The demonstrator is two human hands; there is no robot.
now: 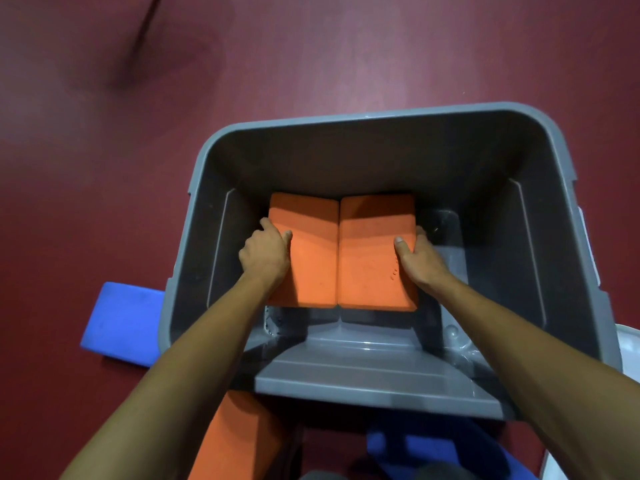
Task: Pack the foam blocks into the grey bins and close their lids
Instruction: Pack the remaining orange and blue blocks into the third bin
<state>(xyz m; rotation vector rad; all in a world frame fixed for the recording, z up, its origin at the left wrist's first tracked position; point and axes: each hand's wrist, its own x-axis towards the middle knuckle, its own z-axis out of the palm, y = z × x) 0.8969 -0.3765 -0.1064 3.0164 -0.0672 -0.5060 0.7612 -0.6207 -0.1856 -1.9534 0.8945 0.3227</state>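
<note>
Floor [86, 202]: dark red, smooth and plain, filling the view on every side.
Mark [138, 53]: a dark, blurred streak with a smudge around it, upper left.
Light: dim; a pale soft sheen [363, 64] at top centre.

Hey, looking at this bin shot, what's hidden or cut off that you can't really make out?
Head view:
Left hand fingers: mostly behind the left orange foam block.
Right hand fingers: mostly behind the right orange foam block.
Blue foam block: partly behind the grey plastic bin wall.
White object: cut off by the right edge, unidentifiable.
</note>
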